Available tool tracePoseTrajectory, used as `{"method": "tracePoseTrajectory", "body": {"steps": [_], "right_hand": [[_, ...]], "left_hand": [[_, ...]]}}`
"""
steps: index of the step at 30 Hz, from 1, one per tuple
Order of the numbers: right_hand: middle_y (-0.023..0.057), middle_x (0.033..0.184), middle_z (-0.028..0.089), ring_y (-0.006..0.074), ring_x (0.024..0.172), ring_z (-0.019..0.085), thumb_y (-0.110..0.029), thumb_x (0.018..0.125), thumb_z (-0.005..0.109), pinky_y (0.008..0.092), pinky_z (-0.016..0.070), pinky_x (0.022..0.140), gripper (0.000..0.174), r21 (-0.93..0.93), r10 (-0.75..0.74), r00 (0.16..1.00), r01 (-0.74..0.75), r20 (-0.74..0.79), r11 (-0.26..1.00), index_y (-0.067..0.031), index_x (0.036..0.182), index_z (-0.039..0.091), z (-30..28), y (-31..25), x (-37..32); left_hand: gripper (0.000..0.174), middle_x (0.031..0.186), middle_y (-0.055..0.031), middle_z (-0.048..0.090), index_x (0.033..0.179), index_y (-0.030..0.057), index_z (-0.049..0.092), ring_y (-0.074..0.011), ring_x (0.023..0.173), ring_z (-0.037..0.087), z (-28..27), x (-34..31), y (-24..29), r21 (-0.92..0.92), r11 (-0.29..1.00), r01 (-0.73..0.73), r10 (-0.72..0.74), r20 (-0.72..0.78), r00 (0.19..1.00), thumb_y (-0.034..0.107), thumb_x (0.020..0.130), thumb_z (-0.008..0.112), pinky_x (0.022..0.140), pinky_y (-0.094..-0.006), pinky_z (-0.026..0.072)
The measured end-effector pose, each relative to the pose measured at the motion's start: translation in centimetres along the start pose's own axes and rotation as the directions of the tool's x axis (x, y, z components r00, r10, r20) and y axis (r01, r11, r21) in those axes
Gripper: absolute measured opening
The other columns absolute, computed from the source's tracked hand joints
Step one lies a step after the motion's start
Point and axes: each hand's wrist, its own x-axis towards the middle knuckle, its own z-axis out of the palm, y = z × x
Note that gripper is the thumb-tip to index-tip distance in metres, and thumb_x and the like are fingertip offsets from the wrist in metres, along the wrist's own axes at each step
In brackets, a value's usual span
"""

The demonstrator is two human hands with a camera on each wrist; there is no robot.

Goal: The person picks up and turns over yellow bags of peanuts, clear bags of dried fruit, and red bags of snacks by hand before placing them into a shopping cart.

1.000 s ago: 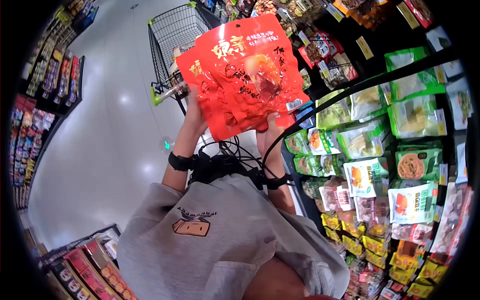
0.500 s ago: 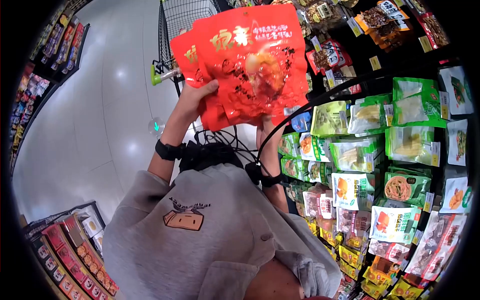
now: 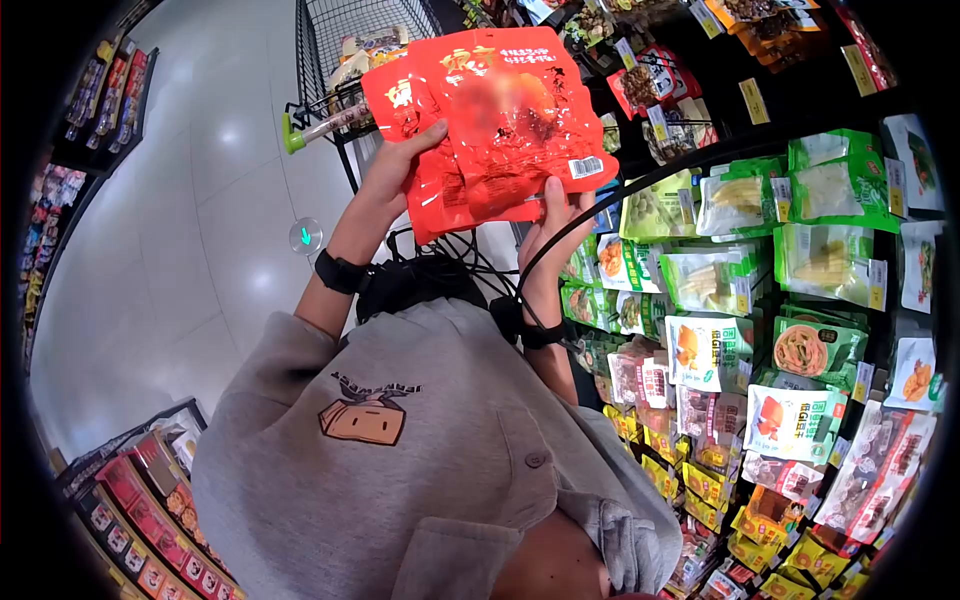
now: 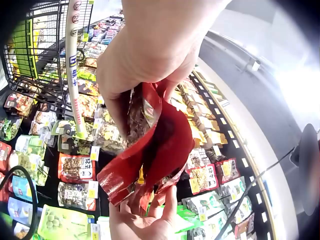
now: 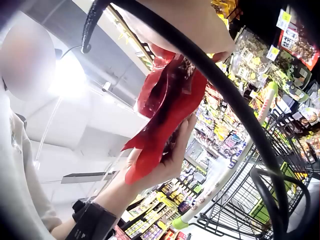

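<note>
Two overlapping red packets (image 3: 510,120) are held up before the chest, the front one with a barcode at its lower right corner. My left hand (image 3: 393,175) grips their left side, its thumb across the front and its fingers hidden behind. At the lower right edge, my right hand (image 3: 556,235) pinches the packets with the thumb in front. Seen edge-on in the left wrist view, the red packets (image 4: 165,135) bulge apart between my left hand (image 4: 150,55) and right hand (image 4: 145,220). The right wrist view shows the red packets (image 5: 170,110) between both hands.
A shopping cart (image 3: 320,60) holding some packets stands beyond my left hand. Shelves of hanging bags (image 3: 720,280) line the right side. A black cable (image 3: 700,155) crosses near my right hand. More shelves stand at the left, across the floor (image 3: 180,250).
The packets have come down a little and tilted, with the barcode now fully in sight. My right thumb has come into view on their front. Both hands still hold them.
</note>
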Motion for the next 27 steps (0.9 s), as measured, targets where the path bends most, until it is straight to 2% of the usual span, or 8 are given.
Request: {"method": "tracePoseTrajectory", "body": {"steps": [2, 5, 8, 11, 12, 15, 18, 27], "right_hand": [[-0.0013, 0.088, 0.05, 0.006, 0.078, 0.047, -0.003, 0.086, 0.061, 0.0197, 0.039, 0.069, 0.006, 0.035, 0.041, 0.998, -0.039, -0.055, 0.999, 0.0007, 0.089, 0.058, -0.4, 0.8, 0.1], [-0.0017, 0.083, 0.044, 0.0065, 0.072, 0.041, -0.003, 0.085, 0.062, 0.0202, 0.0357, 0.067, 0.01, -0.205, -0.073, 0.997, 0.063, -0.041, 0.977, -0.0001, 0.077, 0.057, -0.3, 0.9, 0.4], [-0.0015, 0.076, 0.042, 0.0074, 0.068, 0.038, -0.01, 0.09, 0.058, 0.0215, 0.0353, 0.067, 0.022, -0.408, -0.163, 0.986, 0.159, 0.027, 0.899, -0.0004, 0.071, 0.053, -0.1, 0.7, 0.4], [-0.0021, 0.067, 0.038, 0.0091, 0.064, 0.037, -0.021, 0.096, 0.048, 0.0227, 0.0347, 0.065, 0.035, -0.084, 0.082, 0.989, -0.092, -0.122, 0.992, -0.0011, 0.068, 0.049, -0.3, 0.9, -0.3], [-0.0021, 0.067, 0.038, 0.0091, 0.064, 0.037, -0.021, 0.096, 0.048, 0.0227, 0.0347, 0.065, 0.035, -0.084, 0.086, 0.989, -0.096, -0.119, 0.992, -0.0011, 0.068, 0.049, -0.1, 0.6, -0.6], [0.0067, 0.063, 0.054, 0.0136, 0.058, 0.052, -0.029, 0.1, 0.035, 0.0244, 0.0366, 0.057, 0.043, 0.022, 0.142, 0.989, -0.141, -0.035, 0.99, 0.0002, 0.074, 0.052, 0.8, -0.6, -0.9], [0.0125, 0.066, 0.06, 0.0179, 0.055, 0.058, -0.031, 0.1, 0.031, 0.0264, 0.0379, 0.053, 0.044, 0.087, 0.124, 0.981, -0.138, 0.146, 0.987, 0.0014, 0.078, 0.052, 0.5, -0.4, -1.1], [0.0118, 0.062, 0.058, 0.0189, 0.052, 0.058, -0.031, 0.099, 0.03, 0.0247, 0.0367, 0.05, 0.042, 0.029, 0.157, 0.974, -0.164, 0.161, 0.986, -0.0006, 0.078, 0.05, 1.2, -0.5, -1.5]], "left_hand": [[0.039, 0.115, -0.0105, 0.058, 0.121, -0.0001, 0.047, -0.0201, 0.101, 0.061, -0.1, -0.1, -0.1, -0.019, 1.0, 0.001, -0.002, -0.011, 1.0, 0.008, 0.086, 0.062, 0.088, -0.0346, 0.0521], [0.038, 0.114, -0.0106, 0.058, 0.12, -0.0009, 0.047, -0.02, 0.1, 0.06, -0.3, -0.3, 0.3, -0.039, 0.999, -0.02, 0.019, -0.026, 0.999, 0.006, 0.086, 0.062, 0.088, -0.0341, 0.0517], [0.042, 0.119, -0.0104, 0.054, 0.123, -0.0003, 0.043, -0.0199, 0.105, 0.057, -0.5, -0.8, 0.8, 0.121, 0.972, -0.203, 0.207, -0.018, 0.978, 0.009, 0.087, 0.061, 0.09, -0.0347, 0.048], [0.042, 0.119, -0.0109, 0.054, 0.124, -0.0005, 0.043, -0.0207, 0.106, 0.057, -0.2, -1.7, 1.8, 0.127, 0.973, -0.191, 0.199, -0.057, 0.978, 0.009, 0.087, 0.061, 0.091, -0.0353, 0.0479], [0.042, 0.119, -0.0109, 0.054, 0.124, -0.0005, 0.043, -0.0207, 0.106, 0.057, -0.3, -1.9, 2.0, 0.128, 0.973, -0.192, 0.201, -0.062, 0.978, 0.009, 0.087, 0.061, 0.091, -0.0353, 0.0479], [0.042, 0.12, -0.0114, 0.054, 0.124, -0.0006, 0.043, -0.0213, 0.107, 0.057, -0.6, -2.2, 2.3, 0.118, 0.973, -0.2, 0.208, -0.067, 0.976, 0.009, 0.087, 0.061, 0.091, -0.0354, 0.048], [0.042, 0.12, -0.012, 0.054, 0.123, -0.0007, 0.043, -0.0218, 0.107, 0.057, -0.6, -2.5, 2.5, 0.104, 0.974, -0.2, 0.208, -0.073, 0.975, 0.01, 0.087, 0.061, 0.091, -0.0358, 0.0487], [0.041, 0.118, -0.0127, 0.055, 0.123, -0.0015, 0.043, -0.0223, 0.105, 0.059, -0.9, -3.1, 2.8, 0.106, 0.974, -0.203, 0.213, -0.093, 0.973, 0.011, 0.088, 0.06, 0.09, -0.0361, 0.0499]]}}
